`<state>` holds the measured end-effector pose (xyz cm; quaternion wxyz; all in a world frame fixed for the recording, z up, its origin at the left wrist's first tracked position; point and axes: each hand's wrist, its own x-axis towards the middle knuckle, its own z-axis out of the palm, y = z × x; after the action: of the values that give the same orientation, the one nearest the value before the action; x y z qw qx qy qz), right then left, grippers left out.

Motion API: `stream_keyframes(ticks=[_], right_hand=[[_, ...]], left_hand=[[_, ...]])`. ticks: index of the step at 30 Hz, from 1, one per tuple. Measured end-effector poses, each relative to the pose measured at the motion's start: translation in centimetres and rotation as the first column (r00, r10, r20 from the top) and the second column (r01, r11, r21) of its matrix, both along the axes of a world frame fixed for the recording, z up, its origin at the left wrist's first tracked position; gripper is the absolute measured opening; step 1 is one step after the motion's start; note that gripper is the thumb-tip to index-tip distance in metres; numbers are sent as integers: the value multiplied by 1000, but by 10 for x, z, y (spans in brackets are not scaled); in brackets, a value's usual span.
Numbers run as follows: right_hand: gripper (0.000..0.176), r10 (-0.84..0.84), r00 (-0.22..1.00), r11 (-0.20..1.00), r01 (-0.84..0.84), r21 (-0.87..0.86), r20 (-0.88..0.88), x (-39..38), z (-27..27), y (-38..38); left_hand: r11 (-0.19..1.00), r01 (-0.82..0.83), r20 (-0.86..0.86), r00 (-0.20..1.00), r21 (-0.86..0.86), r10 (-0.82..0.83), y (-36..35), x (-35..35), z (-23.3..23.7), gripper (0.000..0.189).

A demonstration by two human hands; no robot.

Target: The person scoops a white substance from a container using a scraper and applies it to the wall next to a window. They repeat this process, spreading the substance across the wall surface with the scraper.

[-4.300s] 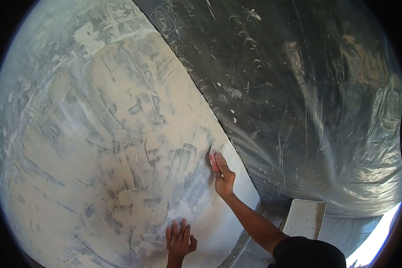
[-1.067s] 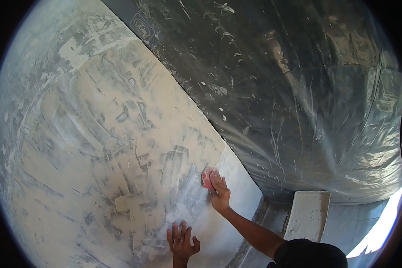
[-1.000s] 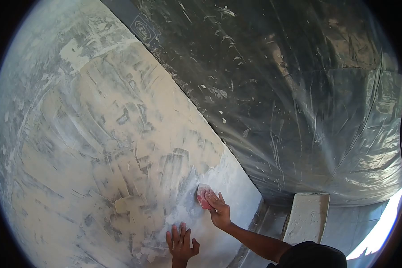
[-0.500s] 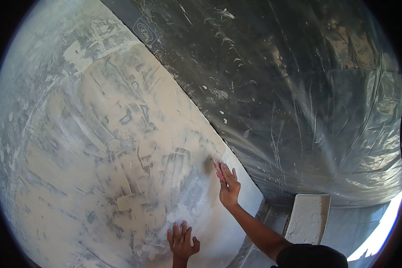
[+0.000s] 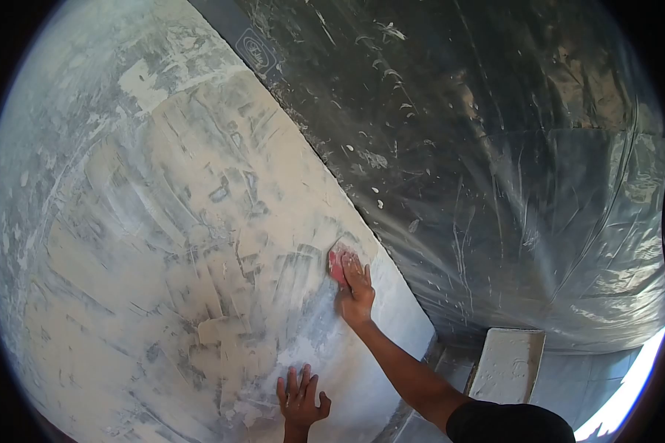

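Observation:
My right hand (image 5: 357, 297) grips a flat red putty spreader (image 5: 338, 263), its face smeared whitish, with the fingers laid along one side. The spreader is at the surface of a patchy, putty-coated wall (image 5: 192, 295), close to the wall's straight border. Lower down, my left hand (image 5: 301, 399) rests palm-first against the same wall, fingers spread and holding nothing. Around both hands the coating shows beige and white streaks over grey.
Dark plastic sheeting (image 5: 451, 148) with white splashes runs along the wall's right border. At the lower right stands a shallow tray (image 5: 507, 365) with whitish paste in it. Bright light enters at the far lower right.
My right hand has moved left and slightly up along the wall, turning the red spreader so more of its face shows. My left hand has stayed in place.

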<state>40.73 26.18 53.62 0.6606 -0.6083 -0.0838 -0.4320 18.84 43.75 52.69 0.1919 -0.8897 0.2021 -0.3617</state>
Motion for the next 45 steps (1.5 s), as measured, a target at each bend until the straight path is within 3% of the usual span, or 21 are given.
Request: stream_keyframes(ticks=[2, 5, 9, 12, 15, 17, 18, 20, 23, 25, 27, 30, 32, 35, 37, 39, 41, 44, 45], right_hand=[[78, 119, 993, 991, -118, -68, 8, -49, -30, 20], [67, 280, 960, 959, -279, -49, 17, -88, -57, 8], [63, -31, 996, 992, 40, 121, -78, -4, -31, -35], [67, 18, 994, 987, -1, 158, -109, 3, -70, 11], [62, 252, 954, 967, -243, 75, -162, -72, -88, 14], [59, 319, 938, 946, -306, 108, -135, -72, -89, -12], [57, 179, 983, 976, -172, 133, -43, -46, -89, -22], [54, 7, 998, 992, 0, 123, -56, 3, -56, -51], [56, 18, 996, 980, 0, 201, -88, 33, -51, -27], [60, 23, 993, 998, -16, 64, -113, -22, -62, 12], [62, 186, 976, 973, -199, -115, -112, -98, -84, 30], [63, 237, 969, 958, -245, -151, -65, -130, -99, 24], [56, 112, 993, 990, -114, -87, -35, -100, -58, -3], [58, -53, 993, 978, 73, 197, -101, -16, -11, -24], [60, -45, 995, 994, 53, 97, -86, -10, -23, 16], [59, 56, 996, 995, -51, 86, -65, -68, -37, 45], [60, 191, 978, 978, -197, -64, -88, -128, -65, 57], [55, 206, 977, 978, -205, 26, -63, -120, -40, 29], [52, 92, 995, 990, -88, 114, -26, -98, -8, 15]], left_hand=[[1000, 2, -5, 1000, 19, -2, 3, -2, 2, 37], [1000, 7, -5, 1000, 2, -7, 0, 2, 0, 36], [1000, 11, -48, 999, 2, -11, 4, -4, -1, 37], [1000, 22, -46, 999, 2, -22, 4, 2, -1, 38], [1000, 30, -39, 999, 4, -30, 5, 1, -2, 37], [1000, 31, -36, 999, 0, -31, 6, 2, -4, 37], [1000, 23, -33, 999, 8, -23, 6, 3, -4, 37], [1000, 14, -41, 999, 10, -14, 5, -1, -6, 37], [1000, 13, -28, 1000, 0, -13, 4, 2, -6, 36], [1000, 23, -33, 999, -12, -24, 5, 1, -5, 35], [999, 28, -35, 999, -18, -29, 6, 0, -5, 35], [999, 37, -41, 998, -28, -39, 6, -2, -6, 35], [999, 48, -42, 998, -25, -49, 8, -1, -3, 35], [997, 64, -40, 997, -45, -66, 5, -2, -1, 35], [991, 103, -76, 991, -85, -110, 5, -4, 2, 34], [978, 159, -84, 982, -134, -171, 8, -6, 3, 33], [958, 213, -99, 967, -192, -235, 14, -11, 4, 32], [932, 244, -152, 945, -267, -291, 23, -24, 6, 30], [932, 246, -153, 944, -266, -292, 26, -28, 5, 30]])
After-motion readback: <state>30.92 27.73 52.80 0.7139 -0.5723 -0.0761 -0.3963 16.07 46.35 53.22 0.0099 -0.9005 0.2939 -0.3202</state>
